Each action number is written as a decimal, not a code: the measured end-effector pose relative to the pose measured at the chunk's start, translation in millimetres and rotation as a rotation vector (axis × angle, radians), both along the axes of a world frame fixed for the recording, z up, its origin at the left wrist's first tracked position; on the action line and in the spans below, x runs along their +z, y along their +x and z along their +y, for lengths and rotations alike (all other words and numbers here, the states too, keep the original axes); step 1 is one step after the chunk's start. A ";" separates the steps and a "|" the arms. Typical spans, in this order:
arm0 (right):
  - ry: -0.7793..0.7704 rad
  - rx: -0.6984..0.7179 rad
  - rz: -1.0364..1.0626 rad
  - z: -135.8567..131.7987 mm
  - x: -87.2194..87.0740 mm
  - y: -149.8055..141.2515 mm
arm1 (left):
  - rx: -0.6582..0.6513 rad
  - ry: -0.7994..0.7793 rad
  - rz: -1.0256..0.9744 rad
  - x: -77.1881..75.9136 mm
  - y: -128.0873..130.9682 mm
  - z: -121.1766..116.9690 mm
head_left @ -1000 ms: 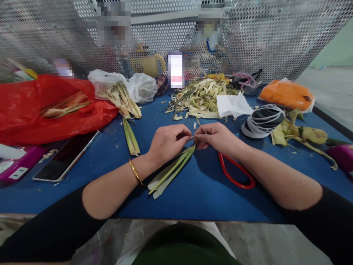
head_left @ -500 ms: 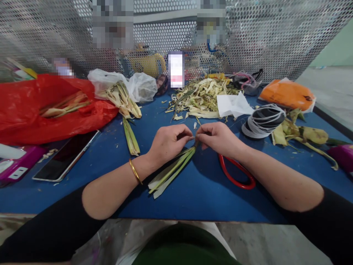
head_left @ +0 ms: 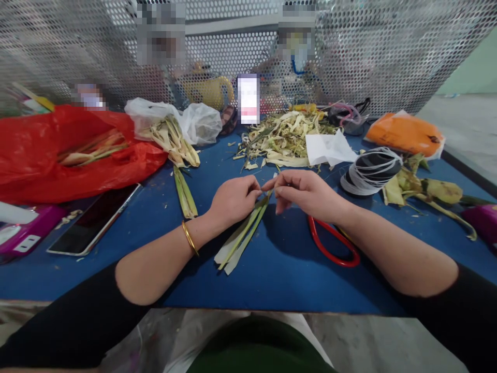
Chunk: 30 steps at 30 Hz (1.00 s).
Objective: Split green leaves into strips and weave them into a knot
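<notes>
Compared with the earlier frame, your right hand [head_left: 306, 190] has loosened from its pinch, forefinger stretched toward your left hand [head_left: 233, 201], thumb apart and nothing visibly gripped, while your left thumb and fingers stay closed on the husk's [head_left: 244, 245] upper end. Those thin, dry-looking strips, pale and green, fan out below your left hand, their lower ends shifted slightly rightward. Below your right hand curves a smooth red handle [head_left: 344, 262]; beyond it sits a rounded black spool [head_left: 370, 171] looped with white cord.
</notes>
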State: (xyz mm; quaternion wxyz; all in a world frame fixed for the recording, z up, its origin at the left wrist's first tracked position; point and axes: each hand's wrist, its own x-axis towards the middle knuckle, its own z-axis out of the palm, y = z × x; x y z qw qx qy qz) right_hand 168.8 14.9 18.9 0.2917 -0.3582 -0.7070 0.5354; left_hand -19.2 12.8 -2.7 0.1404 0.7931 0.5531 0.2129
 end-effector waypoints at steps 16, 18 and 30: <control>0.076 0.079 -0.139 1.5 -16.2 -5.9 | 0.051 -0.660 -1.014 1.2 12.4 -1.3; 0.136 0.083 -0.174 1.1 -16.3 -4.8 | 0.067 -0.589 -0.933 0.1 13.0 -2.6; 0.250 -0.114 -0.363 2.1 -16.4 -2.3 | 0.136 -0.556 -0.857 -0.6 10.1 3.0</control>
